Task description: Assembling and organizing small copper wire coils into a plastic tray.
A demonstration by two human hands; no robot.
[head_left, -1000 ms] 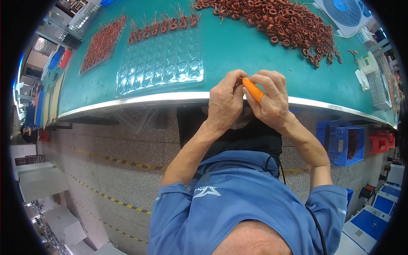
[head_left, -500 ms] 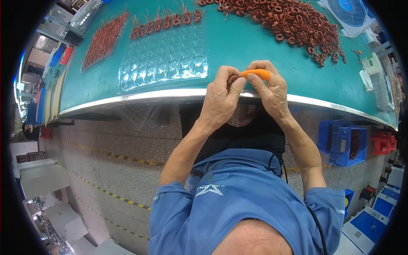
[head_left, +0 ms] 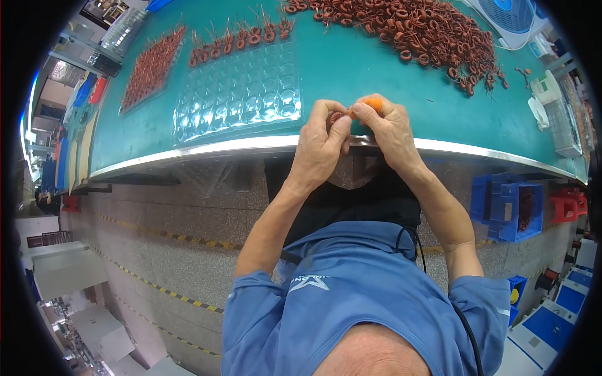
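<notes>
My left hand [head_left: 320, 145] is closed on a small copper-wound ring coil [head_left: 337, 117], pinched between thumb and fingers just above the table's front edge. Beside it, my right hand [head_left: 387, 128] is closed in a pinch, its tips touching or nearly touching the left fingertips. An orange finger cot [head_left: 374, 104] covers one finger of that hand. What lies between the right fingertips is too small and too hidden to tell. Ahead and to the left is a clear plastic tray [head_left: 235, 106] of round pockets, with coils [head_left: 240, 41] standing wire-up along its far rows.
A second tray filled with coils [head_left: 152, 69] lies at the left. A large heap of loose coils [head_left: 433, 37] covers the far right of the green table [head_left: 370, 69]. Behind it stands a blue-and-white fan [head_left: 506, 15]. Blue bins [head_left: 515, 210] sit on the right below table height.
The right hand has turned and shifted slightly left, so less of the orange finger cot shows. The left hand keeps the coil and has moved little. The whole view has shifted slightly.
</notes>
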